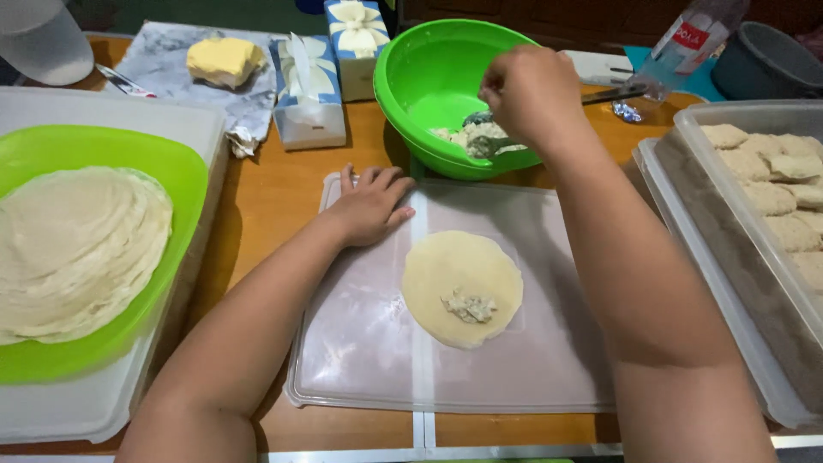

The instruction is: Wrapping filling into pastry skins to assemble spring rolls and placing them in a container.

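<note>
Head view: wooden table (274, 184) bears translucent board (360, 343), green bowl (429, 77).

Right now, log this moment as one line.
left hand: flat on plastic board | right hand: spoon in green bowl filling | wrapper: on board, filling dollop on it
</note>
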